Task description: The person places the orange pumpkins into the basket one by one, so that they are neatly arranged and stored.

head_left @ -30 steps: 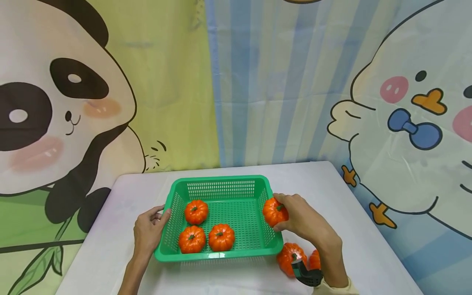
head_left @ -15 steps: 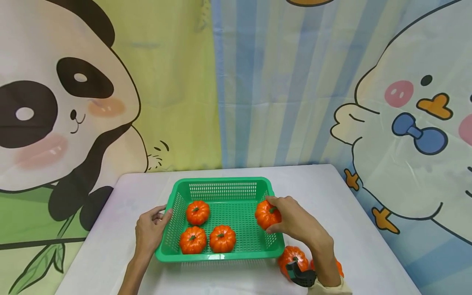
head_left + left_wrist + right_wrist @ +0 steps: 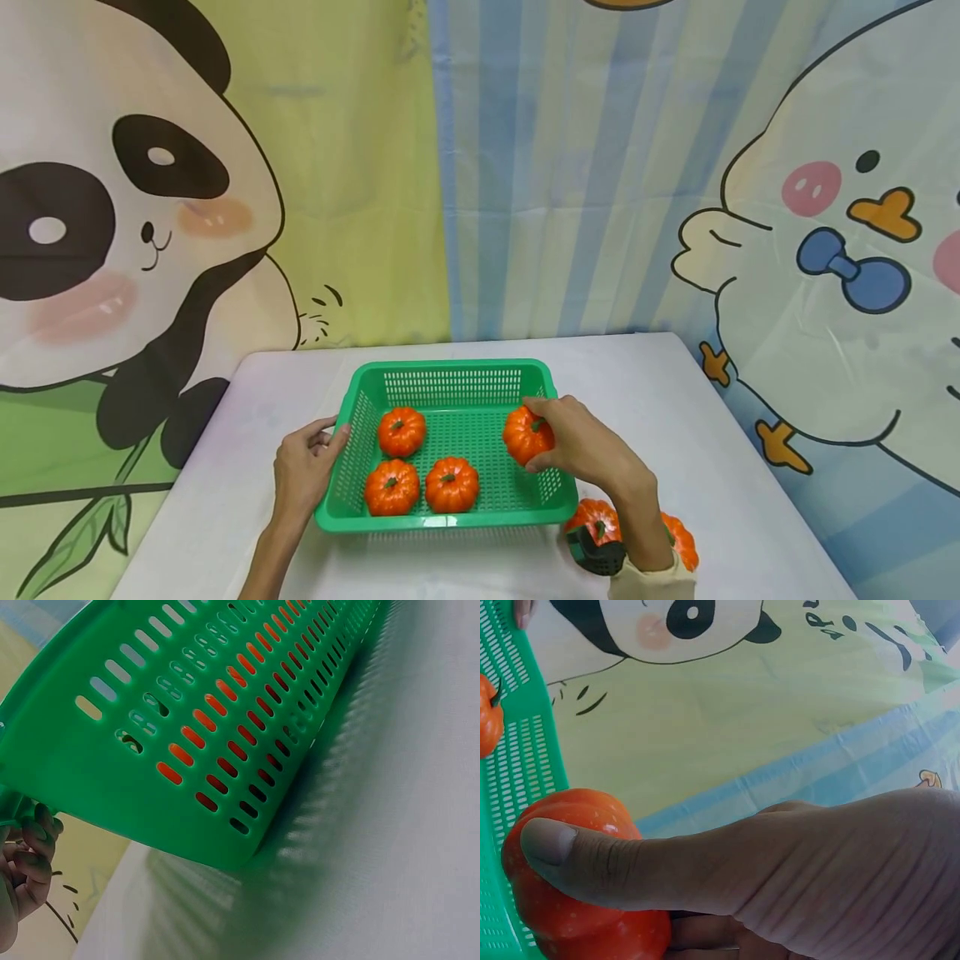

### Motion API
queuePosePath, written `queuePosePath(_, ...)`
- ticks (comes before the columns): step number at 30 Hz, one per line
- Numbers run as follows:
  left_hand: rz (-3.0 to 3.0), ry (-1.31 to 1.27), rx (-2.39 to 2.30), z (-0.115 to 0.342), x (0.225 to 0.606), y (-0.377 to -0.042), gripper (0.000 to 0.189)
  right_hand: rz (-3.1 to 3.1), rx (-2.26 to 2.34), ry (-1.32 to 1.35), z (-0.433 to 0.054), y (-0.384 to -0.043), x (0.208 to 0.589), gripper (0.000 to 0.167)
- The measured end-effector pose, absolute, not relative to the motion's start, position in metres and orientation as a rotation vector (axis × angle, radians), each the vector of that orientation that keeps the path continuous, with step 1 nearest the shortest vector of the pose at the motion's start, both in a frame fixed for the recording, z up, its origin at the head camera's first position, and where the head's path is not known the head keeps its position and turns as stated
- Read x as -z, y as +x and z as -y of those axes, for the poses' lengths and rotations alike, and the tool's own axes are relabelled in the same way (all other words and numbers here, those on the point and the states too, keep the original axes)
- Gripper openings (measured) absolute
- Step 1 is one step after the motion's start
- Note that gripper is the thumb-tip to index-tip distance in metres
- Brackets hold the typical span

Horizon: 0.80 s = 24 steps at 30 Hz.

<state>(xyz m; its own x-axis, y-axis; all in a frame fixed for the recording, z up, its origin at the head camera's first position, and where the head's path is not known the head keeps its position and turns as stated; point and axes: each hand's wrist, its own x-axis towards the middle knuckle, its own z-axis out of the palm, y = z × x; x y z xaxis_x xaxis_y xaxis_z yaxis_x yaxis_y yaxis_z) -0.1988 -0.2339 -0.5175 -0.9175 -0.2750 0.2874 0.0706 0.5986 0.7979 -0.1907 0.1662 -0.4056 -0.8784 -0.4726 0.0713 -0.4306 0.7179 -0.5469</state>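
A small orange pumpkin (image 3: 523, 435) with a green stem is in my right hand (image 3: 581, 440), over the right part of a green plastic basket (image 3: 450, 522). In the right wrist view the thumb (image 3: 551, 844) presses across the pumpkin's side. My left hand (image 3: 303, 471) grips the basket's left rim, its fingers (image 3: 34, 859) curled at the edge in the left wrist view. Inside the basket lie three more pumpkins: one at the back left (image 3: 401, 433), one at the front left (image 3: 392, 488) and one near the front middle (image 3: 452, 485).
Two more pumpkins lie on the white table (image 3: 420, 571) right of the basket, one (image 3: 594, 518) by its front corner and one (image 3: 678, 540) partly behind my right forearm. A black wrist strap (image 3: 596, 554) overlaps the nearer one. A cartoon-printed curtain (image 3: 525, 167) hangs behind.
My right hand has carried its pumpkin leftward from the basket's right rim to over the inside. The left hand keeps its grip on the rim.
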Motion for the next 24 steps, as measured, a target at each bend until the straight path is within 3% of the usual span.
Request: queuePosePath(24, 2.437, 0.168, 1.268, 0.235, 0.519, -0.197, 0.038, -2.785, 0.838, -0.915, -0.126, -0.208, 0.412, 0.045)
